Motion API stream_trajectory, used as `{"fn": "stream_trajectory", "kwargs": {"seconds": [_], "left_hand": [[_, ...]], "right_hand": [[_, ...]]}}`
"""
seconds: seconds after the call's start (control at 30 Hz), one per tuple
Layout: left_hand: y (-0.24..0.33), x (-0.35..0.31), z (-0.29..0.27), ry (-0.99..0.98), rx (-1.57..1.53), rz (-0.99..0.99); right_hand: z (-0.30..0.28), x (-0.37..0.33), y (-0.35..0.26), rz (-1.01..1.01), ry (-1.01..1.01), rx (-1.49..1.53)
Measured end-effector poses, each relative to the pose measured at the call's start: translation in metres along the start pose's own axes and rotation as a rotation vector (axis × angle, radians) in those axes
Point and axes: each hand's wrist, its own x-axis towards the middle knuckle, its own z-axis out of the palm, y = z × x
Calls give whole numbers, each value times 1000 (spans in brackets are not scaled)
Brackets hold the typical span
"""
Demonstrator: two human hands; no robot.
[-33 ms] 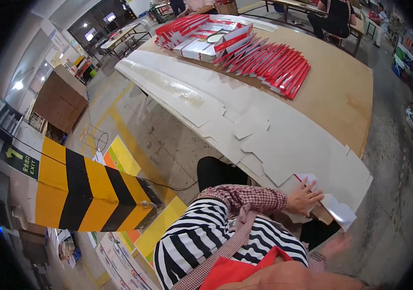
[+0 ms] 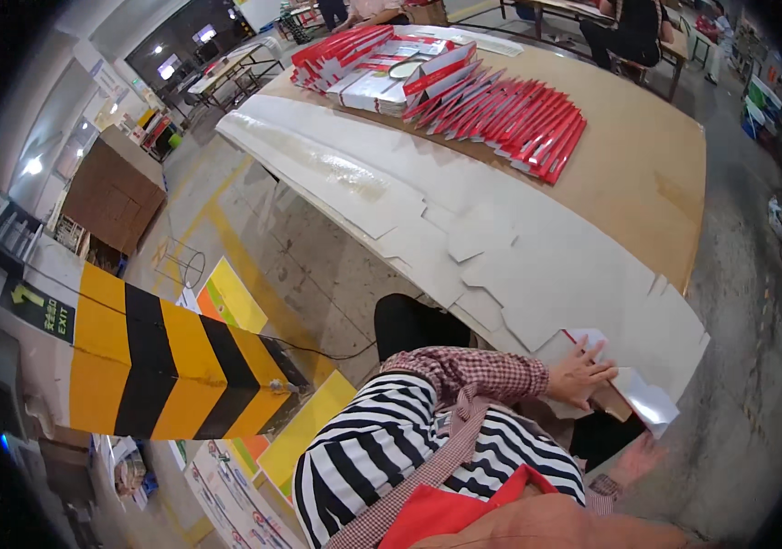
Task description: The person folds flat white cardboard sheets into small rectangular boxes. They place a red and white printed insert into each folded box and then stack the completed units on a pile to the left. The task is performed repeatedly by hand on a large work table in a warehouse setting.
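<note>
At the near right corner of the table, my left hand (image 2: 581, 376) lies with its fingers stretched out over a partly folded paperboard carton (image 2: 647, 403). The carton has a glossy white-silver panel, a thin red edge and a brown side. Part of it is hidden beneath the hand. Just below the carton's near end is my right hand (image 2: 638, 459), smeared by motion; its fingers cannot be made out. Pale, notched cardboard sheets (image 2: 583, 274) lie under the carton along the near side of the table.
A fanned row of red and silver folded cartons (image 2: 524, 128) lies farther back on the brown tabletop (image 2: 638, 156), with a tape roll (image 2: 407, 69) beside it. A yellow-and-black striped pillar (image 2: 181, 357) stands at my left. Other people sit at tables beyond.
My right hand has shifted slightly up toward the carton. My left hand stays on the carton.
</note>
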Motion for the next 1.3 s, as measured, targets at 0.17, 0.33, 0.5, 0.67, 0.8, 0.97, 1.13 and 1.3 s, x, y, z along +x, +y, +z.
{"fn": "stream_trajectory", "kwargs": {"seconds": [0.17,0.33,0.5,0.67,0.8,0.97,1.13,1.3], "left_hand": [[20,36,8,-21,-337,58],[-42,-22,-19,176,-128,-108],[-82,-69,-99,-43,335,-69],[-104,-72,-86,-195,442,127],[-118,-18,-116,-483,26,-15],[-171,40,-131,-765,-295,-255],[-207,-24,-161,-510,-602,-614],[-156,-69,-142,-254,-211,-705]], "right_hand": [[27,21,-24,-22,-184,-1],[74,44,-92,-502,-650,-461],[72,45,-97,-440,-766,-418],[76,49,-111,-388,-832,-471],[65,58,-68,-339,-461,186],[69,45,-89,-581,-539,-324],[76,37,-87,-527,-616,-446],[121,48,-90,-344,-810,37]]}}
